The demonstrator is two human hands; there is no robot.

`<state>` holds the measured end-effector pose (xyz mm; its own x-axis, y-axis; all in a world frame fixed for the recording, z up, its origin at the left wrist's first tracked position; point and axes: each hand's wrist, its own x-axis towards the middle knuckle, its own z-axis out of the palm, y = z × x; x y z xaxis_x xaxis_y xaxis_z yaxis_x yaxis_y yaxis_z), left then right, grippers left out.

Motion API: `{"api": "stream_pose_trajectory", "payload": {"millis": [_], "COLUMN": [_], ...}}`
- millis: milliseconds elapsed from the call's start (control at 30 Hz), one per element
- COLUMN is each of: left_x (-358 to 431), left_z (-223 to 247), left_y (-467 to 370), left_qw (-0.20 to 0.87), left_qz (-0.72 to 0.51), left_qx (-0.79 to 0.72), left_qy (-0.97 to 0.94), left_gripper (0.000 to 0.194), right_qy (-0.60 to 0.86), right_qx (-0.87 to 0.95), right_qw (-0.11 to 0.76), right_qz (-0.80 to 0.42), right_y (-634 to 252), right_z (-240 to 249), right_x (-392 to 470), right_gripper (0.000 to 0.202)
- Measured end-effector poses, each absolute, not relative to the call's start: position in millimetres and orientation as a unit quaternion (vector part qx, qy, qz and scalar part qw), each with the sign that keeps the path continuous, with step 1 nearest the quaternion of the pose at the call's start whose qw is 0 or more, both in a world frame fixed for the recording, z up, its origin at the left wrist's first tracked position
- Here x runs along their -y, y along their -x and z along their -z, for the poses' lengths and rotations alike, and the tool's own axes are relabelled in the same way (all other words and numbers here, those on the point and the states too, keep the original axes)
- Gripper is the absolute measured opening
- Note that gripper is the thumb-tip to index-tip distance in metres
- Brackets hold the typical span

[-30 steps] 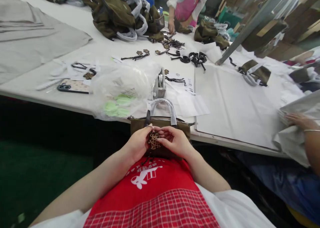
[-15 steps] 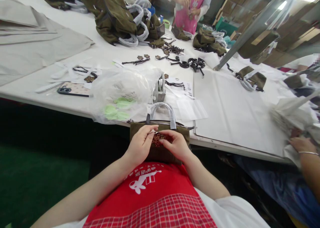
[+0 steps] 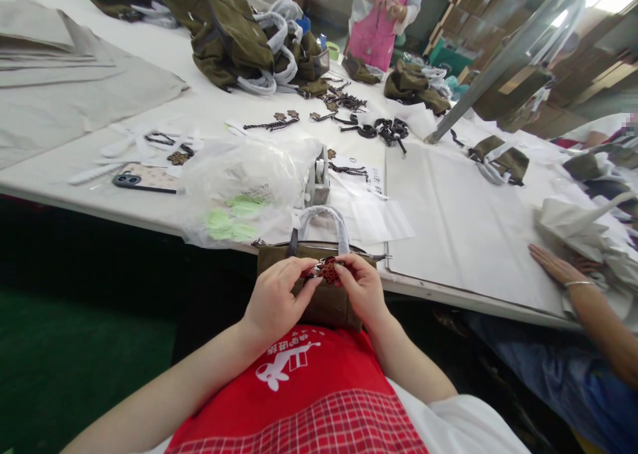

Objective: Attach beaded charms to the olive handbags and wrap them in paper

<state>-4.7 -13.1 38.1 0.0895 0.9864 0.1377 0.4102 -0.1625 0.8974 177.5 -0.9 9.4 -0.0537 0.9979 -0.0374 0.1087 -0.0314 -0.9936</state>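
Observation:
An olive-brown handbag (image 3: pixel 319 298) with a plastic-wrapped handle (image 3: pixel 322 219) rests on my lap against the table's front edge. Just in front of it, my left hand (image 3: pixel 276 299) and my right hand (image 3: pixel 362 287) pinch a small leopard-print charm (image 3: pixel 329 270) between their fingertips. A metal clasp shows at the charm's left side, under my left fingers. Both hands hover at the bag's top, close to its zipper.
A white table (image 3: pixel 199 112) carries a clear plastic bag (image 3: pixel 244 185), a phone (image 3: pixel 144 179), a tape dispenser (image 3: pixel 319 175), charms and black straps (image 3: pixel 383 127), and piles of olive bags (image 3: pixel 239 32). A co-worker's hand (image 3: pixel 555 266) lies flat at the right; another person in a pink apron (image 3: pixel 376 22) stands across.
The charm has risen from the bag's front to its top edge, held higher between my fingertips. The co-worker's hand at the right has flattened onto the white sheet.

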Motion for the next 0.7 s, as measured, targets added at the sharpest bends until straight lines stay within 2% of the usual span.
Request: {"api": "stream_pose_trajectory", "payload": {"millis": [200, 300, 433, 567, 700], "left_x": [5, 5, 7, 9, 10], "left_z": [-36, -32, -33, -35, -36], "left_y": [5, 3, 0, -2, -3], "left_qw": [0.623, 0.703, 0.706, 0.673, 0.651], "left_qz": [-0.417, -0.409, -0.431, -0.439, -0.435], "left_qx": [-0.514, -0.49, -0.492, -0.506, -0.505], "left_qy": [-0.416, -0.312, -0.271, -0.312, -0.365], "left_gripper": [0.023, 0.031, 0.036, 0.036, 0.035], "right_qy": [0.527, 0.535, 0.536, 0.511, 0.52], "right_qx": [0.532, 0.579, 0.65, 0.663, 0.612], "right_qw": [0.437, 0.424, 0.424, 0.383, 0.401], "right_qz": [-0.498, -0.446, -0.332, -0.391, -0.44], "right_y": [-183, -184, -182, -174, -167], "right_z": [-8, -9, -18, -23, -20], "right_x": [-3, -4, 1, 8, 8], "right_gripper": [0.02, 0.023, 0.012, 0.015, 0.018]}}
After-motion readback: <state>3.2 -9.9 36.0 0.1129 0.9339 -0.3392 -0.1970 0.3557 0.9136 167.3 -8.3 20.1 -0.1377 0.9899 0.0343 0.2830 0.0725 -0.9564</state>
